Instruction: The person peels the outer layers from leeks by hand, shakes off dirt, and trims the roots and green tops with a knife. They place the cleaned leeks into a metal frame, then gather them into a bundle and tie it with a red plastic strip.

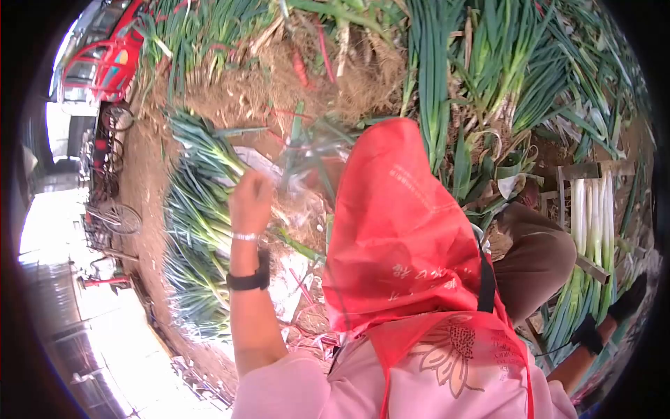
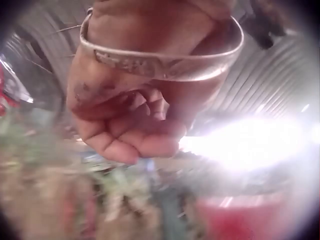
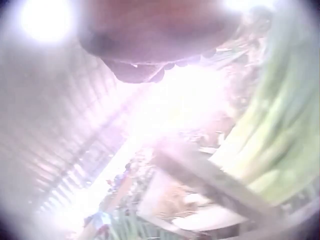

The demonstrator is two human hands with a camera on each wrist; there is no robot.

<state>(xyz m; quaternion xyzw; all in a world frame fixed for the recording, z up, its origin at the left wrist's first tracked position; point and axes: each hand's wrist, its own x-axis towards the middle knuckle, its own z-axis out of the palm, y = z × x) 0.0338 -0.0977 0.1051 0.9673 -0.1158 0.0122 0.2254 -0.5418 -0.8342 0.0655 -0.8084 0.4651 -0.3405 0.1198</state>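
My left hand (image 1: 251,202), with a metal bangle (image 2: 165,67) at the wrist, is raised beside a pile of long green onions (image 1: 199,230). Its fingers (image 2: 120,150) curl in toward the palm, and no held thing shows in them. A blurred, green-and-clear streak (image 1: 307,164) lies just beyond this hand in the head view. Far to the right, my right hand (image 1: 628,297) looks dark, near trimmed green onions (image 1: 592,216) lying in a wooden frame (image 1: 593,269). Glare hides most of its fingers in the right wrist view, so I cannot tell whether it holds anything.
Heaps of untrimmed green onions (image 1: 488,63) lie at the back, roots and dry soil (image 1: 370,77) beside them. A red apron (image 1: 405,230) covers my lap, with a bent knee (image 1: 541,258) to its right. Bicycles (image 1: 115,216) and a red vehicle (image 1: 105,66) stand at the left.
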